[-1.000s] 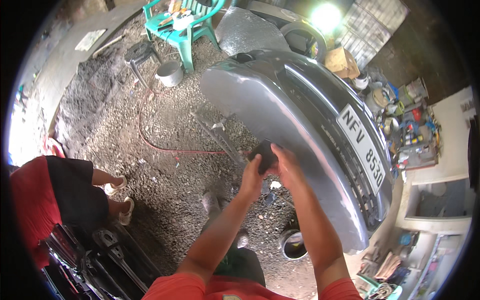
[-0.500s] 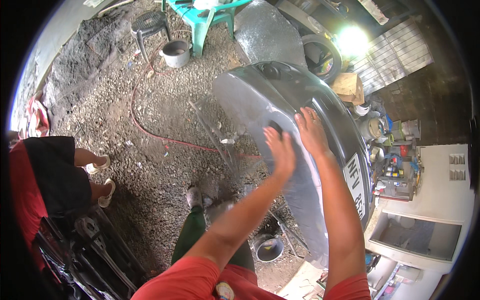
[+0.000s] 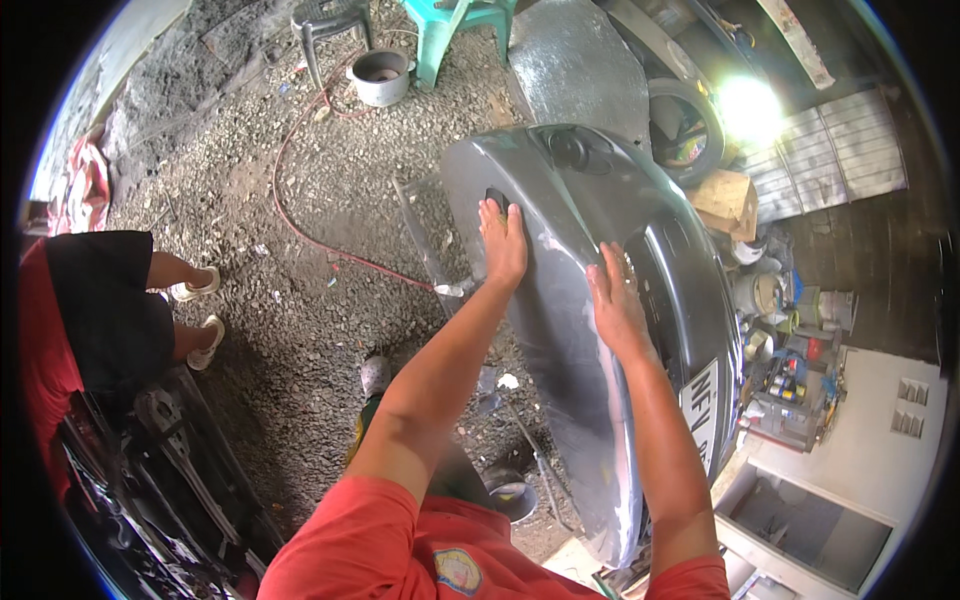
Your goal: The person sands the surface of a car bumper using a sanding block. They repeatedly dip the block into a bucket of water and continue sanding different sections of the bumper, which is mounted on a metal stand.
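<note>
A dark grey car bumper (image 3: 547, 330) stretches across in front of me, with a pale, scuffed band along its ridge and a licence plate (image 3: 698, 415) on its right face. On the bumper's left surface lies my left hand (image 3: 505, 245), its fingers pressed over a small dark pad (image 3: 497, 196). The pad is mostly covered, so its exact kind is hard to make out. Farther right, my right hand (image 3: 620, 305) rests flat on the bumper beside the ridge, fingers extended and holding nothing visible.
A person in black shorts (image 3: 110, 310) is at the left above dark metal parts (image 3: 180, 440). A red hose (image 3: 290, 210) crosses the gravel. Farther back are a grey pot (image 3: 381, 80), a green plastic chair (image 3: 436, 50) and a tyre (image 3: 690, 125). A bucket (image 3: 515, 502) stands near my legs.
My left hand has slid away from me and leftward along the bumper with the dark pad. My right hand has come slightly nearer along the bumper. The whole view has shifted a little.
</note>
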`<state>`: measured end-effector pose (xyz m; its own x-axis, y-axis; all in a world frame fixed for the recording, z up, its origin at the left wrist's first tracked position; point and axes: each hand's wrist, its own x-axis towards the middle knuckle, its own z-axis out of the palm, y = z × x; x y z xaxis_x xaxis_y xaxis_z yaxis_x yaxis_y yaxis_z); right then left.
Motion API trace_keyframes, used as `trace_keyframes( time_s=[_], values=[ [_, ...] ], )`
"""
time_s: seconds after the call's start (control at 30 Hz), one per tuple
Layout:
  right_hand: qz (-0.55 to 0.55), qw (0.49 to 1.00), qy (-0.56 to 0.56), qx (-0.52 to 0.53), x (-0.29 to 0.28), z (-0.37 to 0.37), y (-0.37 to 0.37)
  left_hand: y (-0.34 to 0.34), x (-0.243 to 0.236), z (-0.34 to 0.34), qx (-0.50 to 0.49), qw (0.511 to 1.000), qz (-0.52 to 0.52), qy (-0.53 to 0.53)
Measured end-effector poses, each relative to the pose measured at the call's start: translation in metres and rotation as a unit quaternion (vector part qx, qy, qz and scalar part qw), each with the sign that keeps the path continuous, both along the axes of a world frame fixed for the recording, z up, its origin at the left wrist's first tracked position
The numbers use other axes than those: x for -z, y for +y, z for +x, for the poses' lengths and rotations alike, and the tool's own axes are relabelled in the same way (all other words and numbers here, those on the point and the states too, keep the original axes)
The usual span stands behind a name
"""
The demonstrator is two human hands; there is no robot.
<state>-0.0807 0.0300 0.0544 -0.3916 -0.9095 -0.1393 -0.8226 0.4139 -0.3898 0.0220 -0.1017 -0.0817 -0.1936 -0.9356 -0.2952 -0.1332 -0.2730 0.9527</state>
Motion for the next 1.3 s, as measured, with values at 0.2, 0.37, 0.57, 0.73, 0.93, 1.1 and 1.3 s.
trace_keyframes(
  time_s=[0.2, 0.37, 0.57, 0.73, 0.93, 1.1, 1.3],
  values=[
    [0.0, 1.0, -0.006, 0.005, 0.008, -0.007, 0.004, 0.118, -0.019, -0.003, 0.038, 0.996, -0.083, -0.025],
    [0.003, 1.0, 0.013, -0.017, 0.01, -0.007, -0.006, 0.009, 0.05, -0.001, -0.02, 0.995, 0.023, -0.096],
    [0.04, 0.999, 0.004, -0.037, 0.008, -0.002, -0.006, 0.071, 0.034, 0.006, 0.02, 0.995, 0.016, -0.094],
    [0.085, 0.986, -0.139, 0.024, -0.012, 0.012, -0.009, 0.023, 0.054, 0.016, 0.003, 0.992, 0.055, -0.116],
    [0.034, 0.996, -0.078, 0.005, 0.018, -0.001, 0.019, 0.058, 0.04, 0.012, 0.009, 0.993, 0.074, -0.088],
    [0.028, 0.999, 0.031, -0.022, 0.002, 0.005, 0.015, 0.026, 0.075, 0.022, 0.045, 0.996, 0.073, -0.006],
    [0.012, 0.991, -0.046, 0.126, -0.002, 0.035, 0.084, 0.081, -0.113, 0.033, 0.003, 0.993, 0.119, 0.017]
  ],
)
